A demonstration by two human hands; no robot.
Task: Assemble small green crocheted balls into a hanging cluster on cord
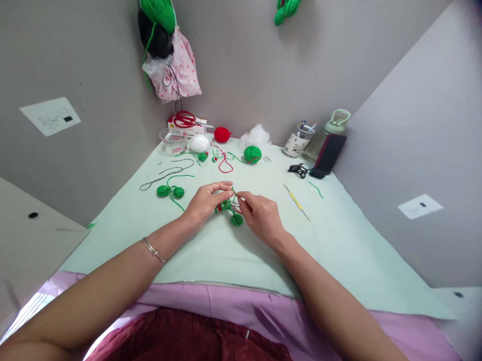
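Note:
In the middle of the table, my left hand [205, 204] is closed in a pinch on a green yarn strand [234, 192]. The fingertips of my right hand [263, 215] pinch the same strand just to the right. Beneath the hands hangs or lies a green crocheted piece with bits of red and white, partly covered by the fingers. A small green crocheted ball [236, 219] sits at its lower end. To the left lie two more green balls [170, 191] joined by a yarn tail. A yellow-handled crochet hook [295, 202] lies right of my right hand.
Along the back are red-handled scissors [184, 119], a clear plastic tub [172, 143], white yarn [199, 143], red yarn [222, 134], green yarn [252, 154] and white stuffing [257, 135]. A pen cup [297, 141], a bottle [336, 123] and a phone [332, 153] stand at the right.

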